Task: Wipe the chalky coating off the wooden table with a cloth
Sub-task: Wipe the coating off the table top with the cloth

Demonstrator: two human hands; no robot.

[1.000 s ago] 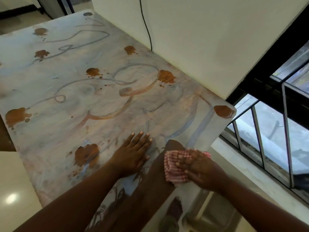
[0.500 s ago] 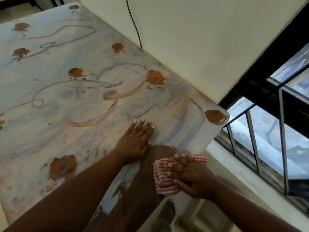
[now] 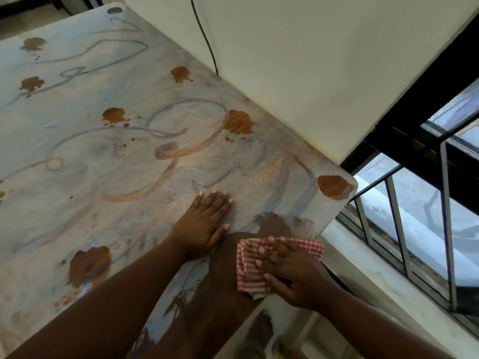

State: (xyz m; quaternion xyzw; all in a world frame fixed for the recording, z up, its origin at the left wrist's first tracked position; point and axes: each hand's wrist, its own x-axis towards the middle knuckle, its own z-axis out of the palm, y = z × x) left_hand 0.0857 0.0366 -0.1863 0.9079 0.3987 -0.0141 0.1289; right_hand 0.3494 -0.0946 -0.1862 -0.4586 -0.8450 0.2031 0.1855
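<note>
- The cloth (image 3: 252, 265) is soft and folded; I judge it works best pressed flat from on top, not pinched.
- It lies under my right hand (image 3: 290, 270), whose spread fingers press it down at the table (image 3: 77, 156) edge.
- My left hand (image 3: 203, 224) rests flat and empty, just beside it on the chalky coating (image 3: 108, 203).

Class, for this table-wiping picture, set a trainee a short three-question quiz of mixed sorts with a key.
1. True or false: the left hand lies flat on the table with no cloth under it.
2. Which hand presses the red-checked cloth? A left, B right, C both.
3. Fill in: the dark wiped strip runs along the table's ___ edge, the one closest to the person.

Key: 1 true; 2 B; 3 near.
</note>
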